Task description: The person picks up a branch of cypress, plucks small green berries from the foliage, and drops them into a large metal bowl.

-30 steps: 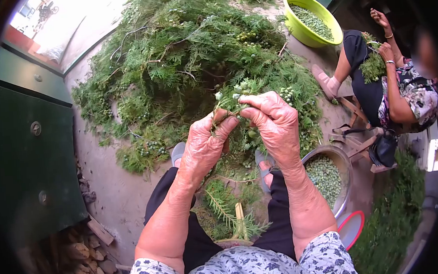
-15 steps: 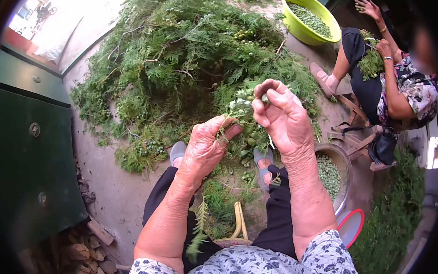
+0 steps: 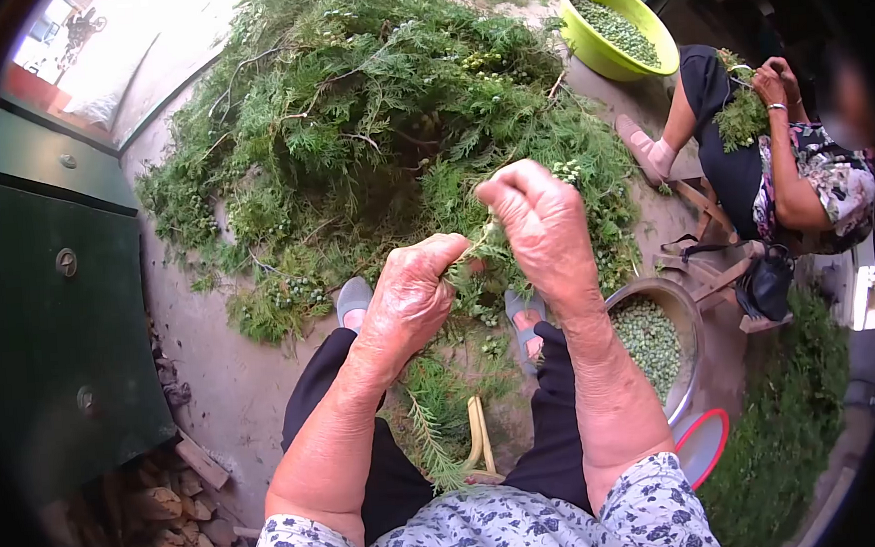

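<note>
Head view, and the fingers were right in among it! The left hand [image 3: 409, 293] had thumb and forefinger clamped on a thin green sprig [image 3: 478, 239], which slanted across the gap toward the right hand [image 3: 543, 229]. That right hand stood just beside and slightly farther out, fingers curled in together; whether they gripped the sprig's end, you could not tell. Below the left hand, a feathery frond [image 3: 430, 439] showed over the lap. Straight out beyond both hands sprawled a great pile of branches [image 3: 347, 109]! To the right of the right hand and nearer the body sat a metal basin [image 3: 692, 333], loaded with green berries [image 3: 647, 346], a red-rimmed dish [image 3: 702, 448] just beside it. Well past the right hand, a lime-yellow basin [image 3: 584, 49] held plenty more. And farther right, another person [image 3: 833, 179] sat, hands close together near a leafy bunch [image 3: 744, 119].
</note>
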The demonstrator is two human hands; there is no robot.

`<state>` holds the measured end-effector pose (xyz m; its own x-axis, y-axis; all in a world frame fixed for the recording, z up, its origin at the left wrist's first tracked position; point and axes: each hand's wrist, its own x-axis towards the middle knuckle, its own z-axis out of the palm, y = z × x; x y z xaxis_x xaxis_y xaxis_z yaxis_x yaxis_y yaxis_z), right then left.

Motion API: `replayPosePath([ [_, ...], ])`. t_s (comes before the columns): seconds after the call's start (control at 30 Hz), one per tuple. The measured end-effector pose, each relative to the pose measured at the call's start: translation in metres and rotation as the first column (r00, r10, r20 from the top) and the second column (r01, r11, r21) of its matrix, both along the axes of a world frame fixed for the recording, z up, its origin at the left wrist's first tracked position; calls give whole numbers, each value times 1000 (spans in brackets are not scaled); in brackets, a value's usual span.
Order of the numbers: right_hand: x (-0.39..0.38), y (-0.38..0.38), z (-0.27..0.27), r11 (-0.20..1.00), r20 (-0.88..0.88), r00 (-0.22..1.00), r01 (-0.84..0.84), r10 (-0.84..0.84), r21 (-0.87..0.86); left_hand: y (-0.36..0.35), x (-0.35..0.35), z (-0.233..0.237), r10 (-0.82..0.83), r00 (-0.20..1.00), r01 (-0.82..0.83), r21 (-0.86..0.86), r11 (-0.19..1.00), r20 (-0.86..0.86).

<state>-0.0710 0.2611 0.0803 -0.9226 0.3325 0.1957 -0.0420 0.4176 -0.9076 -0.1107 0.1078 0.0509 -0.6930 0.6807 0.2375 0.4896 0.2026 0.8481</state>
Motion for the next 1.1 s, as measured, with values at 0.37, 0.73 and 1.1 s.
replayPosePath([
  [0.37, 3, 33, 4, 315, -53, 991, -12, -120, -949, 4, -4, 17, 64, 608, -458, 285, 842, 791],
  [0.73, -2, 6, 0, 709, 162, 987, 98, 23, -698, 5, -10, 11, 104, 390, -661, 199, 724, 915],
  [1.1, -6, -7, 0, 994, 199, 974, -98, 105, -44, 3, -11, 13, 115, 469, -629, 240, 739, 876],
])
